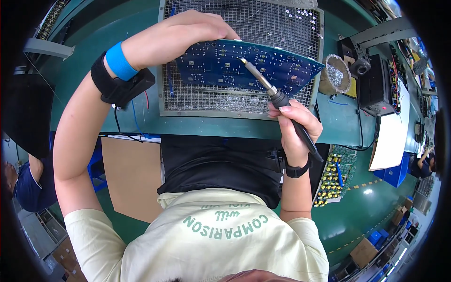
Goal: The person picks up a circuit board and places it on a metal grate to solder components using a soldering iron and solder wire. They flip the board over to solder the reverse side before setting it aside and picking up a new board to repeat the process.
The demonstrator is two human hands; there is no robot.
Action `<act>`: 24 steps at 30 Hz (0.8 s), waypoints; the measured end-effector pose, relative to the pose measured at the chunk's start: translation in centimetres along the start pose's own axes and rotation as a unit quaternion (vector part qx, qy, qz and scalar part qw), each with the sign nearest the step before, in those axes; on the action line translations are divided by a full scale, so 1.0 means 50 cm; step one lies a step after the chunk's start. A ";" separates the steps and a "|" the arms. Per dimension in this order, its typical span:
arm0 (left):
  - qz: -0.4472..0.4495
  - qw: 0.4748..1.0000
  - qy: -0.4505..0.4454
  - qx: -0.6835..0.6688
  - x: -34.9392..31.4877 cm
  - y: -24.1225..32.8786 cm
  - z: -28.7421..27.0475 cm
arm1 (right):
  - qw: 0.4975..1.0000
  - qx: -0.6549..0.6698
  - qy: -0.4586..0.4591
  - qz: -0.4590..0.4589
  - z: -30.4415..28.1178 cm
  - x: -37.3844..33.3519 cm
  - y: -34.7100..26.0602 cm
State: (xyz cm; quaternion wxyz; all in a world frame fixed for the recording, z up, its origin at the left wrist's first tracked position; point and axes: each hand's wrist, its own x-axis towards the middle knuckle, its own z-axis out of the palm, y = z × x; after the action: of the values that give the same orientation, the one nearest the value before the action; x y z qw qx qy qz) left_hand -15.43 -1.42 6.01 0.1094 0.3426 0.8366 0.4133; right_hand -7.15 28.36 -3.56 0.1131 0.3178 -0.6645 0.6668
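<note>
A blue circuit board (221, 70) is tilted up over a wire-mesh tray (162, 101), its face with pads and solder points toward me. My left hand (188, 35) grips the board's upper edge from behind, and its fingertips are partly hidden. In my right hand (300, 127) is a soldering iron (263, 80), held like a pen by its black handle. The iron's tip is at the board's upper middle; whether it touches the surface I cannot tell. A blue band (120, 61) and a black strap circle my left wrist.
Solder bits and small white parts lie on the mesh. Right of the tray stand a cup (334, 75) of silvery scraps and a black soldering station (376, 89) with cables. Small assembled boards (333, 176) lie below the green bench (206, 127). Another person (30, 183) sits at left.
</note>
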 end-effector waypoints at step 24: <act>-0.051 0.996 -0.067 -0.025 0.003 0.045 -0.020 | 0.999 -0.017 -0.022 -0.019 0.004 0.008 -0.004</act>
State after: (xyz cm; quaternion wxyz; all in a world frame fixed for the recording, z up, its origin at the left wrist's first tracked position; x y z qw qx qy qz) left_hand -14.90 -1.00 8.41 0.1944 0.3239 0.8332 0.4038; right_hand -7.28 28.09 -3.19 0.1169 0.3431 -0.6720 0.6458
